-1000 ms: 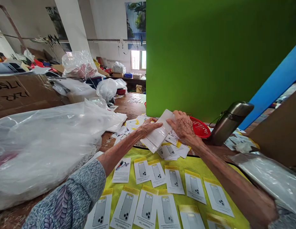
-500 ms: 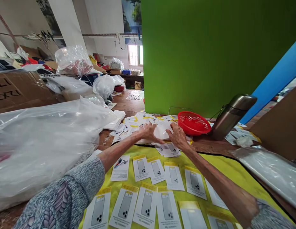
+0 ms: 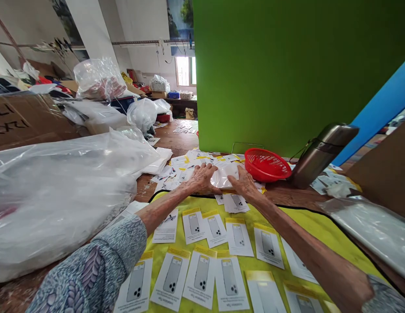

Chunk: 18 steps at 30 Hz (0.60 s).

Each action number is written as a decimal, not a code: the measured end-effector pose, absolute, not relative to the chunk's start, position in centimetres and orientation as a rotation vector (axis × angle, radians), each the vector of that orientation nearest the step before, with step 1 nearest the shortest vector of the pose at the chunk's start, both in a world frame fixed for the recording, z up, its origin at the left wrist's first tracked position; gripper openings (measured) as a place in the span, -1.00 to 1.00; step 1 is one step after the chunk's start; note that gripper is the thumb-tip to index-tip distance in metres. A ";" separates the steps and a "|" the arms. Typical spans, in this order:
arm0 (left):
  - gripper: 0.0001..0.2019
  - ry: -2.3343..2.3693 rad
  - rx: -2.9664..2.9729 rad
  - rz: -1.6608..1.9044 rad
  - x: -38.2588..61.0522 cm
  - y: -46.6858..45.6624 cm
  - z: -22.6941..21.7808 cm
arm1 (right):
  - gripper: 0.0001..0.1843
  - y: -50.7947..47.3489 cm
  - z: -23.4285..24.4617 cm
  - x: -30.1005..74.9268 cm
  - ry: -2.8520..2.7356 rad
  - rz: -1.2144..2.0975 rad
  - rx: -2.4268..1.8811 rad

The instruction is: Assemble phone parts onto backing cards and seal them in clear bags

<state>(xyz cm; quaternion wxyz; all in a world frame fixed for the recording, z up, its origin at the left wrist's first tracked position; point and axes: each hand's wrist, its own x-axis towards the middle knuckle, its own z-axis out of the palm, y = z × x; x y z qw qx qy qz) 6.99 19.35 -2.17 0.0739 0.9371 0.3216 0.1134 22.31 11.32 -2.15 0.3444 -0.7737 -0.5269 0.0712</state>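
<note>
A glossy stack of clear plastic sleeves (image 3: 224, 176) lies at the far edge of the yellow mat (image 3: 306, 217). My left hand (image 3: 202, 179) grips its left side, thumb along the near edge and fingers bent over. On the opposite side my right hand (image 3: 244, 181) holds the right edge, thumb on top; some of its fingers are hidden. Just below the stack sits a small pile of printed cards (image 3: 235, 203). Closer to me, cards with phone pictures (image 3: 201, 274) are laid out in rows on the mat. One card (image 3: 166, 228) beside my left forearm shows a different picture.
A red plastic basket (image 3: 266, 165) and a metal flask (image 3: 324, 154) stand at right, before a green panel (image 3: 287, 78). Loose printed papers (image 3: 182, 163) cover the table behind my hands. A big plastic bag (image 3: 65, 200) fills the left, and clear packaging (image 3: 368, 226) lies right.
Both hands stay at the stack, with small shifts of the fingers. My left fingers are raised and bent more clearly. The camera view has shifted slightly.
</note>
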 end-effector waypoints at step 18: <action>-0.36 0.973 2.642 0.393 7.1 20.8 -0.4 | -0.71 4.8 4.4 27.0 -1.008 0.539 -1.342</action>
